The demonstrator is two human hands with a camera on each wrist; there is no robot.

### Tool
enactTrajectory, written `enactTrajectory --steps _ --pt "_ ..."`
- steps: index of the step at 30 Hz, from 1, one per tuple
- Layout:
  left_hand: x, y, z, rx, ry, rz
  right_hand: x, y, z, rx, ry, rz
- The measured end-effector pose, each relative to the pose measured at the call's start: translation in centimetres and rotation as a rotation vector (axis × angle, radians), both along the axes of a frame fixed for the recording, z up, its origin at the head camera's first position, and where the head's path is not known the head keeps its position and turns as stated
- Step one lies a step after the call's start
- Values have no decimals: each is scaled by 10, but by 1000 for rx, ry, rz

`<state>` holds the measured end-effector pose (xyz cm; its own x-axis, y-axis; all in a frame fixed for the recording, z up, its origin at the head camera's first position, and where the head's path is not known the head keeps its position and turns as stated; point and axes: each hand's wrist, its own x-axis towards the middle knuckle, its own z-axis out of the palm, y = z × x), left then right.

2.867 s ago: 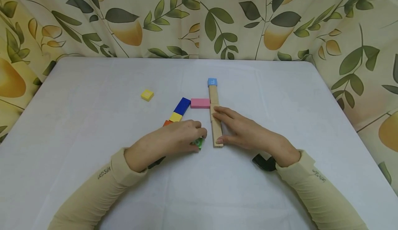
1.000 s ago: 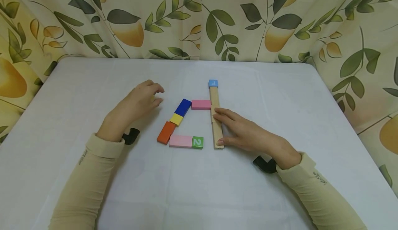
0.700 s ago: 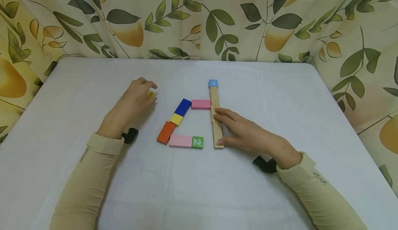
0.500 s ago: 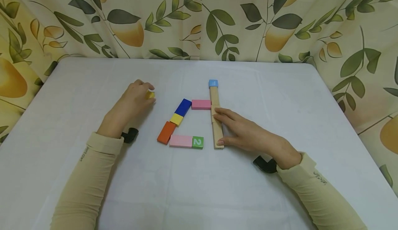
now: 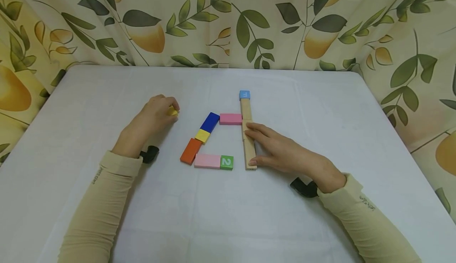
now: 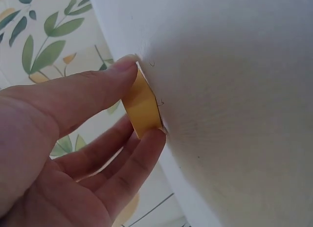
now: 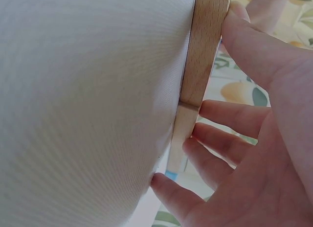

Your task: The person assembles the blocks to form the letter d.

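Note:
My left hand (image 5: 154, 112) pinches a small yellow block (image 6: 142, 107) between thumb and fingers, at the left of the table. In the left wrist view the block's edge is at the white cloth. My right hand (image 5: 281, 146) rests its fingertips and thumb on a straight row of plain wooden blocks (image 5: 250, 152). A light blue block (image 5: 244, 94) caps the row's far end. Beside the row lie a pink block (image 5: 230, 119), a dark blue block (image 5: 209, 122), a yellow block (image 5: 202, 136), an orange block (image 5: 190, 151), a pale pink block (image 5: 207, 161) and a green block marked 2 (image 5: 227, 162).
A white cloth covers the table (image 5: 213, 215). Behind it hangs a curtain (image 5: 199, 21) printed with leaves and fruit. A dark strap piece (image 5: 304, 187) shows at the right wrist and another (image 5: 149, 154) at the left.
The left hand has let go of the green block, moved to the far left and taken hold of the loose yellow block. The right hand has stayed on the wooden row.

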<state>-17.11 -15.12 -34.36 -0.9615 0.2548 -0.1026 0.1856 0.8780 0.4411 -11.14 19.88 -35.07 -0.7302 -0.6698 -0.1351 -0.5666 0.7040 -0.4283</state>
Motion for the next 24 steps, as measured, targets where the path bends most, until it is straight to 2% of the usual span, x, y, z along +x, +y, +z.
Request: enactTrajectory --steps 8,18,24 --pt "1 3 2 -1 -19 -18 0 -1 1 4 -4 -2" --pt "6 7 8 -17 50 -33 0 -1 1 0 4 9" --pt "9 16 14 -43 112 -77 0 -1 1 3 2 6"
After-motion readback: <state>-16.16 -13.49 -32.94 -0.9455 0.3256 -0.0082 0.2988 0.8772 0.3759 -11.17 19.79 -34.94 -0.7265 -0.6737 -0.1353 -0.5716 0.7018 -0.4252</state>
